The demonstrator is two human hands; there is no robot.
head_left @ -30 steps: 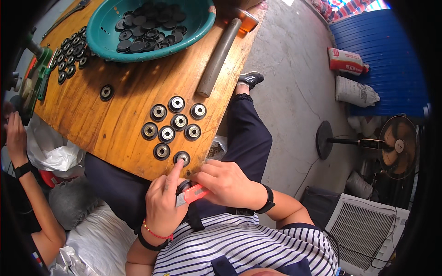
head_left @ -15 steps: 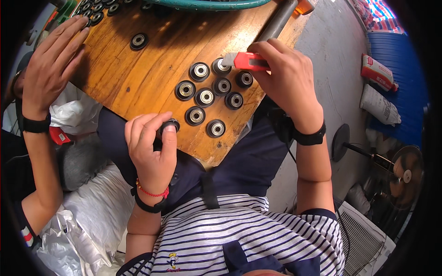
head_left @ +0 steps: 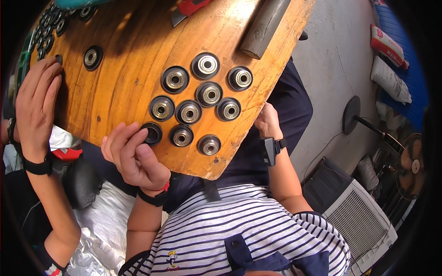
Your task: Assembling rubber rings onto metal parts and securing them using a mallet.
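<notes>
A black ring-shaped wheel [head_left: 152, 133] with a dark hollow centre lies at the near left edge of the wooden table. My left hand [head_left: 136, 158] is beside it, fingers apart, the index fingertip touching or nearly touching its rim. Several black wheels with metal bearings [head_left: 189, 112] are grouped to the right of that hand. My right hand [head_left: 268, 122] is low at the table's right edge, over my lap; its fingers are mostly hidden, so I cannot see whether it holds anything. A red utility knife [head_left: 189, 10] with its blade out lies farther back on the table.
A dark metal cylinder [head_left: 262, 32] lies at the table's right side. Another person's hand [head_left: 37, 101] rests at the left edge, near more wheels [head_left: 48, 30] and a single wheel [head_left: 92, 58]. A fan [head_left: 410, 168] stands on the floor at right.
My right hand has let go of the red utility knife and dropped below the table edge. My left hand has loosened from the black wheel. The whole view has shifted.
</notes>
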